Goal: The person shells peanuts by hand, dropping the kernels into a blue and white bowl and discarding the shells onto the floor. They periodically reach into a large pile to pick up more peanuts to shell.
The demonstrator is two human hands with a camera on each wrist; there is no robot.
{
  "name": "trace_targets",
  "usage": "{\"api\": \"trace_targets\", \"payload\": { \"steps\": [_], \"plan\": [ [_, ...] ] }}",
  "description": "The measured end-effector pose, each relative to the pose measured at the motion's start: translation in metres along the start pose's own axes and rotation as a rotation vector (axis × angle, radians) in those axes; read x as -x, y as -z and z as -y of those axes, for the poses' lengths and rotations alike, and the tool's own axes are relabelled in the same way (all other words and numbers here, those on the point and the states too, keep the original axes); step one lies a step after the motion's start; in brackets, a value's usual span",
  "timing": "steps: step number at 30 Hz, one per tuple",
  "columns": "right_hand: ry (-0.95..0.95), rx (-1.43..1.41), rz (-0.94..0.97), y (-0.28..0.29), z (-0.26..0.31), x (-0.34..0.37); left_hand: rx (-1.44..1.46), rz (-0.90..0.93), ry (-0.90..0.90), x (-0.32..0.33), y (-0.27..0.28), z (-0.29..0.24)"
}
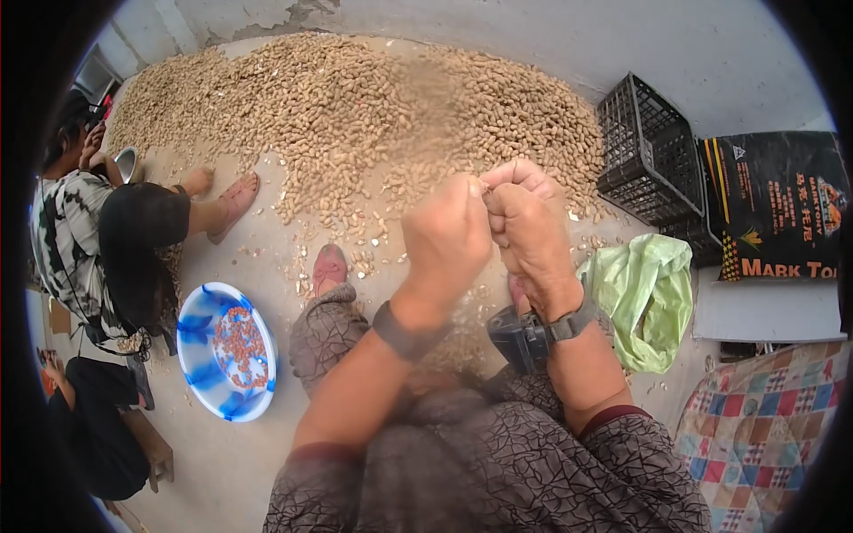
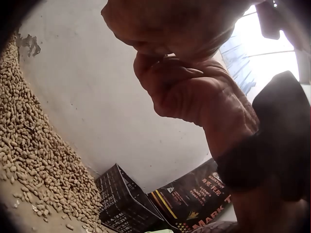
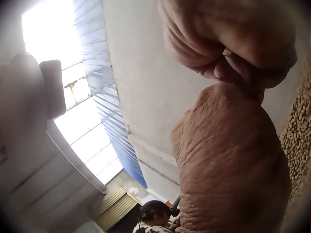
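Note:
Both hands are raised together over the edge of the peanut pile (image 1: pixel 346 115), fingertips meeting. My left hand (image 1: pixel 447 240), fingers curled, pinches at a small brownish thing (image 1: pixel 487 190), apparently a peanut, mostly hidden by the fingers. The right hand (image 1: pixel 533 222) faces it with bent fingers and thumb on the same small thing. In the left wrist view the right hand (image 2: pixel 189 92) meets the left hand (image 2: pixel 170 24) at the fingertips. The right wrist view shows the back of the left hand (image 3: pixel 228 155) under the curled right hand (image 3: pixel 228 39).
A blue-and-white basin (image 1: pixel 197 360) with reddish shelled peanuts stands at left. Two other people sit beyond it, one near a metal bowl (image 1: pixel 129 164). On the right are a black crate (image 1: pixel 653 151), a black printed sack (image 1: pixel 773 204), a green plastic bag (image 1: pixel 644 293) and a patchwork cloth (image 1: pixel 764 435).

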State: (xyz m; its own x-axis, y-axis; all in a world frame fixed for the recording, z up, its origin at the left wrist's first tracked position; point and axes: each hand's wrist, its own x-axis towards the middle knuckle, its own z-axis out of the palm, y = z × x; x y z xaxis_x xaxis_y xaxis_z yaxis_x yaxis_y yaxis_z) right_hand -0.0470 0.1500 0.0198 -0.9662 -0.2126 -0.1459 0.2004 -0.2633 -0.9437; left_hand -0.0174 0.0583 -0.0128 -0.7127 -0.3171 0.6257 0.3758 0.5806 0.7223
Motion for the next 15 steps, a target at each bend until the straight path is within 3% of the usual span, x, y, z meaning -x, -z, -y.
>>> {"api": "trace_targets", "payload": {
  "steps": [6,8,15],
  "plan": [
    [0.004,-0.02,-0.017,-0.005,-0.005,0.0,0.086,0.012,0.193,-0.001,-0.001,0.004],
    [-0.035,-0.087,0.022,-0.006,0.002,0.001,0.305,-0.083,0.281,-0.007,0.001,0.001],
    [0.043,0.072,0.038,-0.011,-0.002,0.0,0.313,-0.06,0.314,-0.003,0.004,0.002]
  ]
}}
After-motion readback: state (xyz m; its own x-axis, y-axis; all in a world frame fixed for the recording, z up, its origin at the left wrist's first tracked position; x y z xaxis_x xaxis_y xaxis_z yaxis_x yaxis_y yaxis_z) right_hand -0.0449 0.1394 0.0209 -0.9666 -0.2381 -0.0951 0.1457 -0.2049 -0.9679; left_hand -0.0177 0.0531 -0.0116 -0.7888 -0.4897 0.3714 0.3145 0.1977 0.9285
